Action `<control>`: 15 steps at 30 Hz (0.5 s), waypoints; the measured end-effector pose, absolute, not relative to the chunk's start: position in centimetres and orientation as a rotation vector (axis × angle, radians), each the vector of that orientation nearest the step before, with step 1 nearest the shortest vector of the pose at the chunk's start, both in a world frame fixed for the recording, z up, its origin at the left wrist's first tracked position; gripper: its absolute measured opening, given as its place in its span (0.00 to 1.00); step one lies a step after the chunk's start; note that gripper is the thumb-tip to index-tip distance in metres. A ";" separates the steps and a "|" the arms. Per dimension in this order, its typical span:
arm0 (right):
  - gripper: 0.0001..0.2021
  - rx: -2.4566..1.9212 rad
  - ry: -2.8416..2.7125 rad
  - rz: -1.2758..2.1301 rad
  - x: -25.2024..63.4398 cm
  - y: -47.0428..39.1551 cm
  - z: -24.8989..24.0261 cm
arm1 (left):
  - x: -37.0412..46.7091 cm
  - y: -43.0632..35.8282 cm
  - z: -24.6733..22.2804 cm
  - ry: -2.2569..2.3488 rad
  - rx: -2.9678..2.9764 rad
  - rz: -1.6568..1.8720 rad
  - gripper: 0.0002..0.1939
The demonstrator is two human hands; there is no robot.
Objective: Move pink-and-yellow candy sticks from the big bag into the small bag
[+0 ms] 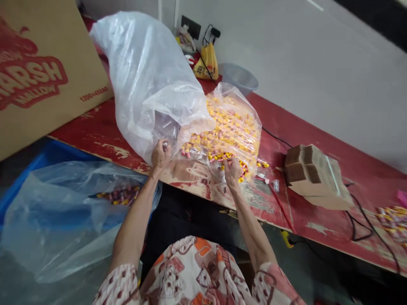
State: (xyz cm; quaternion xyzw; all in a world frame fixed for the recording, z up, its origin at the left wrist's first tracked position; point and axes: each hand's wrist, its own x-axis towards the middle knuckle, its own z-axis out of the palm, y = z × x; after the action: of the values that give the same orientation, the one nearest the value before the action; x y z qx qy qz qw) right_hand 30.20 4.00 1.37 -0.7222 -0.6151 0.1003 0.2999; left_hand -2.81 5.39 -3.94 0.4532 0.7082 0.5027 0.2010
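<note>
Bag (165,84) mouth toward hands, length running away, tilted left

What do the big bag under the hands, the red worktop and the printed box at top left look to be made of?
Big bag: thin clear plastic film, glossy and crinkled, with candies showing through. Red worktop: probably painted board; the red coat is scuffed through to pale patches. Printed box: brown cardboard, matte, with red print.

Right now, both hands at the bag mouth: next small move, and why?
Probably lift the left hand slightly, raising the clear bag edge. Yellow and pink candies lie spilled at its mouth beside the right hand, some loose on the red table.
</note>
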 end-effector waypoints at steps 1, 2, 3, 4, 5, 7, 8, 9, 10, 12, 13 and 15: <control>0.09 -1.895 -1.629 0.280 30.3 3.6 1.2 | -2.8 5.3 -3.8 1.973 1.246 1.436 0.10; 0.10 -1.877 -1.617 0.293 30.4 3.3 1.0 | -2.8 5.3 -3.7 1.966 1.218 1.476 0.09; 0.10 -1.866 -1.598 0.305 30.5 3.0 0.8 | -2.8 5.1 -3.5 1.957 1.180 1.527 0.09; 0.10 -1.853 -1.566 0.315 30.5 2.8 0.7 | -2.7 4.8 -3.3 1.942 1.131 1.583 0.09; 0.10 -1.827 -1.522 0.325 30.5 2.6 0.6 | -2.6 4.5 -3.1 1.913 1.078 1.641 0.11; 0.11 -1.712 -1.426 0.357 30.0 2.0 0.7 | -1.7 3.5 -2.6 1.787 0.973 1.745 0.17; 0.13 -1.626 -1.384 0.383 29.4 1.6 0.9 | -0.9 2.8 -2.3 1.688 0.926 1.780 0.21; 0.15 -1.529 -1.354 0.421 28.5 1.1 1.2 | 0.0 2.0 -2.0 1.572 0.886 1.799 0.24; 0.17 -1.435 -1.340 0.470 27.5 0.5 1.6 | 1.2 1.2 -1.7 1.452 0.852 1.800 0.27; 0.19 -1.297 -1.346 0.593 25.0 -0.7 2.7 | 3.8 -0.4 -1.1 1.254 0.798 1.761 0.29; 0.19 -1.254 -1.351 0.654 23.8 -1.3 3.2 | 5.0 -1.2 -0.9 1.184 0.778 1.729 0.30; 0.19 -1.208 -1.360 0.758 21.8 -2.4 4.0 | 6.8 -2.5 -0.4 1.101 0.749 1.668 0.31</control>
State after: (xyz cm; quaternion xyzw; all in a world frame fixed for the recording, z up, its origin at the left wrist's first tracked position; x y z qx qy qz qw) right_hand 21.80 -2.40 3.99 -0.5110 -0.5752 0.3204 0.5526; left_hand 6.82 -2.50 -0.39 0.3072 0.4517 0.6846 0.4826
